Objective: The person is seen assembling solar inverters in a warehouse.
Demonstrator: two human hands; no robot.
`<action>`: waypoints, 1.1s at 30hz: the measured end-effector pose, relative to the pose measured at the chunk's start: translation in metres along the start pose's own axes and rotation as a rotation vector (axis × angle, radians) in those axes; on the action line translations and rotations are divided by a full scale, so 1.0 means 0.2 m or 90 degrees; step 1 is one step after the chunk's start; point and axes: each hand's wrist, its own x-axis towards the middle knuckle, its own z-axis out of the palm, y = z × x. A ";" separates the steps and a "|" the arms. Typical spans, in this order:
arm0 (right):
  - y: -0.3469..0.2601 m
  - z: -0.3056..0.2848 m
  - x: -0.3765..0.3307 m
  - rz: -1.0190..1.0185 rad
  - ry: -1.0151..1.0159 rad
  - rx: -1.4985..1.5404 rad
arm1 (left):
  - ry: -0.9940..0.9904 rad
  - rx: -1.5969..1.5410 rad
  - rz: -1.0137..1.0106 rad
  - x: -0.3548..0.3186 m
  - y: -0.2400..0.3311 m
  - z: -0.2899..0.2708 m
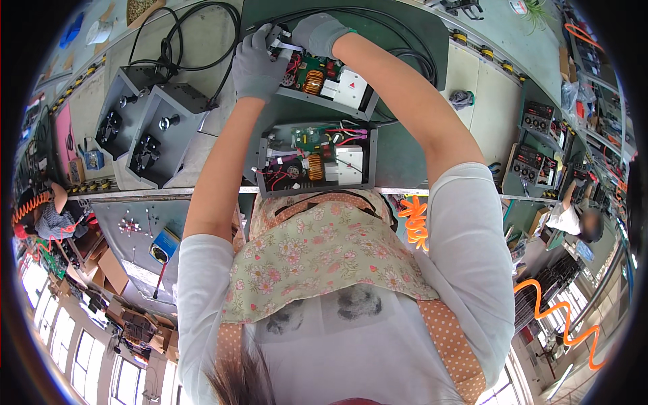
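Note:
Both of my hands wear grey gloves and work at the left end of the far open metal housing [364,111], which holds a green circuit board, a copper-wound coil [313,82] and a white block [351,88]. My left hand [260,67] is closed around that left end, by a small black end piece [275,35] with a pale strip. Just right of it, my right hand [318,34] is closed with bent fingers at the far edge; what it grips is hidden. Nearer to me lies a second open housing [317,189] with a similar coil, board and red wires.
Two grey metal covers [165,135] with black fittings lie at the left. Black cables [182,40] loop behind them and along the far edge of the green mat [405,155]. Orange coiled hoses [413,223] hang at the right. Other people [574,219] work at both sides.

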 end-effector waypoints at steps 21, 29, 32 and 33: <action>0.12 0.17 -0.01 0.215 0.101 0.534 | -0.002 0.000 -0.004 -0.01 -0.01 0.00; 0.13 0.22 0.08 0.265 -0.106 0.551 | -0.012 -0.022 -0.009 0.01 0.04 -0.03; 0.10 0.22 0.11 0.271 -0.124 0.532 | -0.014 -0.014 -0.018 0.01 0.02 -0.03; 0.10 0.22 0.11 0.288 -0.115 0.515 | -0.015 -0.014 -0.020 0.01 0.02 -0.02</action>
